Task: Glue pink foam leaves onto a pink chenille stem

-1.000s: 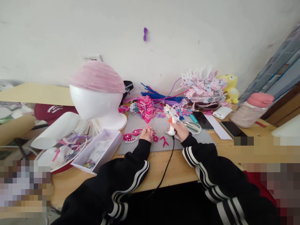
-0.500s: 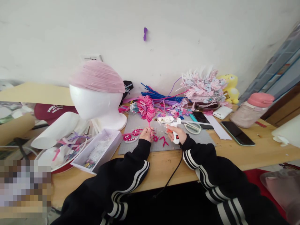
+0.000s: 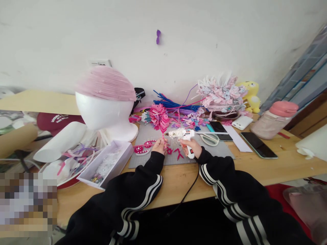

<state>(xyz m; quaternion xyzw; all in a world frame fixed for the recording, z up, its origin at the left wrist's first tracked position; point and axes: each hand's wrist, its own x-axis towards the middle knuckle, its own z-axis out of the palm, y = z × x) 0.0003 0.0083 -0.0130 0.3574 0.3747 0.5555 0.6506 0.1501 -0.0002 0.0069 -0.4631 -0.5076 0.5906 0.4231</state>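
My left hand (image 3: 159,146) pinches the pink piece (image 3: 162,129) over the grey mat (image 3: 143,132); my right hand (image 3: 192,148) grips the glue gun (image 3: 188,134), nozzle (image 3: 166,134) just beside it. If my aim wavers, that probably hot nozzle could burn me.

Looking down from the person's head
One camera faces forward and down, near enough that black sleeves (image 3: 133,183) show big at the bottom of the frame. The hands (image 3: 159,147) sit mid-frame over the table (image 3: 176,180), and the wall (image 3: 184,58) fills the top.
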